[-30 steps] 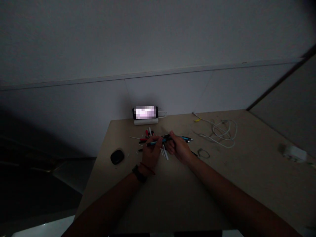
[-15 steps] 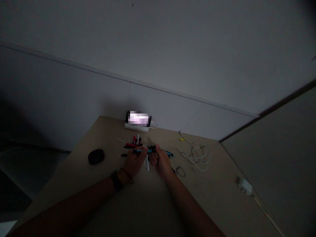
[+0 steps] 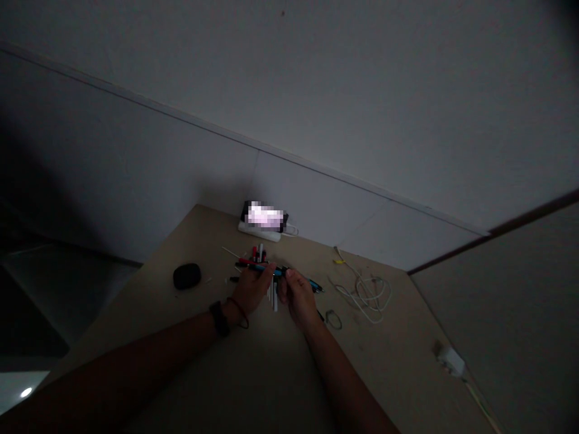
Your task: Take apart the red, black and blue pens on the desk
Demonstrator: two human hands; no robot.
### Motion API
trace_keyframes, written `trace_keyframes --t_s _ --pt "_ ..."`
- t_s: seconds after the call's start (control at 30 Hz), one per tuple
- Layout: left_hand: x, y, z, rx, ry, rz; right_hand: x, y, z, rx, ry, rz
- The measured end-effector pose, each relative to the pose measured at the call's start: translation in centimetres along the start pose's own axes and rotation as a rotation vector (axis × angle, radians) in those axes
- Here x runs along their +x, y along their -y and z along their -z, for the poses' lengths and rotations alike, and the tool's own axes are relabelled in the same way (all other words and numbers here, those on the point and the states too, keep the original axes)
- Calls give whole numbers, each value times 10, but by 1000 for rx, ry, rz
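A slim blue-and-black pen [image 3: 266, 269] lies across both hands above a small heap of pens. My left hand [image 3: 253, 288] is closed on its left part, thumb along the barrel. My right hand [image 3: 299, 295] pinches the other end, though the exact join at the fingertips is dark. Just behind sits a red pen [image 3: 248, 261], with short red and white pen pieces [image 3: 260, 252] beside it. Below the hands several white sticks and a white pen part [image 3: 275, 300] point toward me. More blue pens [image 3: 316, 286] stick out right of my right hand.
A lit phone [image 3: 266, 217] leans on a white block [image 3: 259, 232] against the wall. At left lies a black rounded case [image 3: 187, 276]. To the right are a tangled white cable [image 3: 368, 295], a small grey loop [image 3: 333, 320] and a white plug [image 3: 451, 361].
The view has shifted and tilted slightly. My left fingers have moved a little on the blue-and-black pen, and more of its barrel shows. Both hands still hold it.
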State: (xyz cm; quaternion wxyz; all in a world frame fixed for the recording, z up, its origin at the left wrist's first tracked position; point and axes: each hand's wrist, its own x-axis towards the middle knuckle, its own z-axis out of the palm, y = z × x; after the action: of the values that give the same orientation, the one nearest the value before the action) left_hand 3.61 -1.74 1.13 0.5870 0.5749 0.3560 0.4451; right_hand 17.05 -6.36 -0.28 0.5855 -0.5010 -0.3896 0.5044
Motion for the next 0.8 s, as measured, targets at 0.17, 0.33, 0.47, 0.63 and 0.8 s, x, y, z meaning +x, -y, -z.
trace_keyframes --t_s 0.17,0.33,0.47,0.63,0.8 --pt "1 1 -1 -34 4 29 -1 1 -4 67 -71 17" --pt "3 3 0 -14 16 25 -2 3 -5 88 -41 23" --pt "4 4 0 -45 -5 30 -3 5 -5 114 -41 -1" --pt "4 5 -1 -54 -16 44 -3 5 -5 100 -13 -15" --pt "3 3 0 -20 -3 15 -4 7 -7 127 -29 7"
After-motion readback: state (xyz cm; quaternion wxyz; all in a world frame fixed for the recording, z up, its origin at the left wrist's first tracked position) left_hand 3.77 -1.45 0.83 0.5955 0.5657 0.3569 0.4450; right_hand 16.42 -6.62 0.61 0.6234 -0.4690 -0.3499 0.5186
